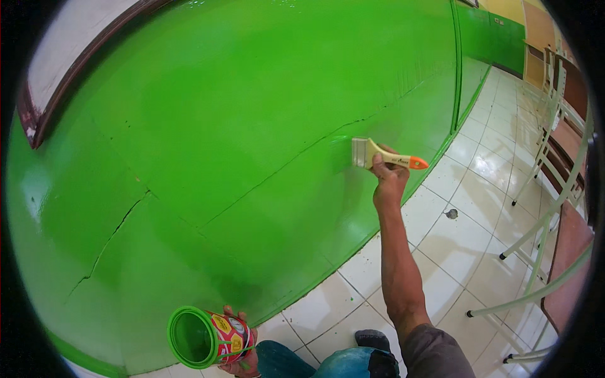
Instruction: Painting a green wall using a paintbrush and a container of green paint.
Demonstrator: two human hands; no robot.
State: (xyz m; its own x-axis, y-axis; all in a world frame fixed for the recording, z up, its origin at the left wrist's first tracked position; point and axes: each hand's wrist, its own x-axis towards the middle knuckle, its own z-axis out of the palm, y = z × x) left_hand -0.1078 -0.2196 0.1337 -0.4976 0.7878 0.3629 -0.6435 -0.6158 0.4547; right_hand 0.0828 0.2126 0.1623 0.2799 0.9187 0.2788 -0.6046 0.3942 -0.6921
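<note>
The right hand point(389, 179) is up w/ the arm stretched out, fingers curled tight around the brush point(384, 155) handle. The handle is pale w/ an orange tip, and the bristles touch the green wall point(252, 113), right by a long thin crack point(296, 157). The left hand point(242, 359) is low, near the bottom edge, fingers wrapped under a can point(211, 337). The can is tipped on its side, so its open mouth faces us; it's green inside, w/ a green rim, and red and yellow on the outside. It sits near the bottom of the wall, just above the person's knee point(340, 364) in blue pants. More cracks run across the wall on the left. The floor point(466, 220) has white tiles w/ small green drips close to the wall. On the right, well apart from the hands, stand chairs point(554, 189) w/ thin pale legs.
</note>
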